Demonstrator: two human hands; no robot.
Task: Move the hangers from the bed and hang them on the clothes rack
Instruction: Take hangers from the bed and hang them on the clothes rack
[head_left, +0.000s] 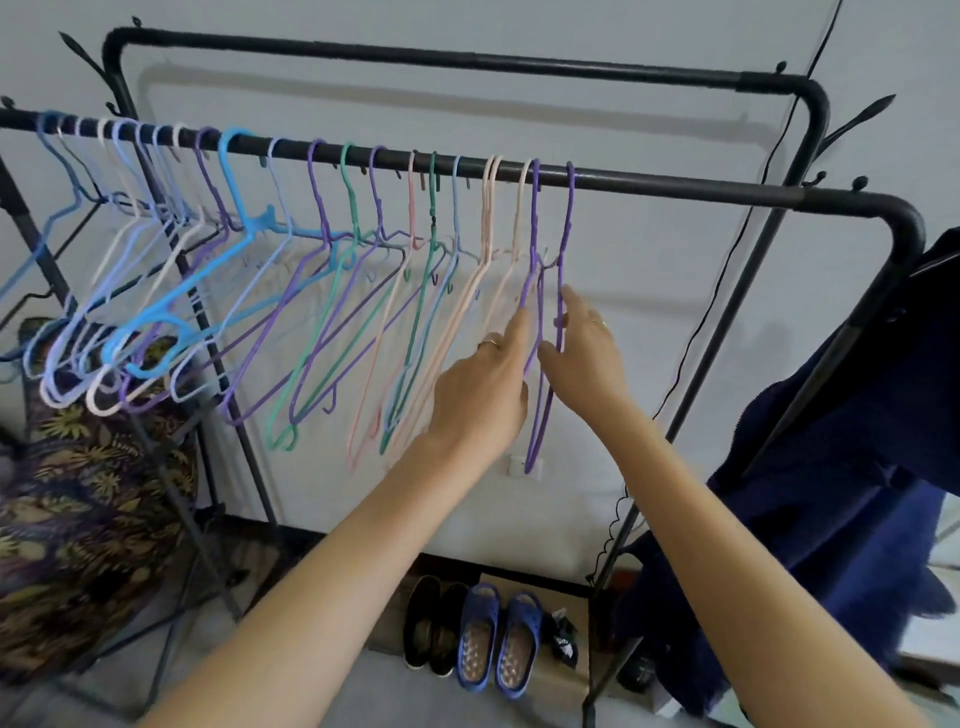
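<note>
There, along the near black metal rail of the clothes rack (675, 186), hung a long row of thin plastic hangers (322, 244) in blue, white, purple, green and pale pink, bunched closely at the left end and spaced wider toward the right. The two rightmost were slim purple plastic hangers (535, 291), hooked side by side over the rail, well short of its rounded right corner. Both bare hands were raised to this pair. The left hand (483, 400), with a ring on one finger, reached up with its fingers held straight and close together, the fingertips touching the left purple hanger from the left side. The right hand (587, 348), also ringed, stood just to the right of the pair with its fingers straight and slightly spread, the thumb low and touching the hanger wire and the forefinger pointing up beside the right purple hanger; neither hand curled round anything. Behind stood a second, farther black rail (415, 57) against the pale wall. A dark blue garment (831, 493) was draped at the right end of the rack, and a patterned leaf-print cloth (78, 493) hung at the left. On the floor beneath, a pair of black shoes (434, 629) stood just left of a pair of blue slip-on sandals (498, 639).
</note>
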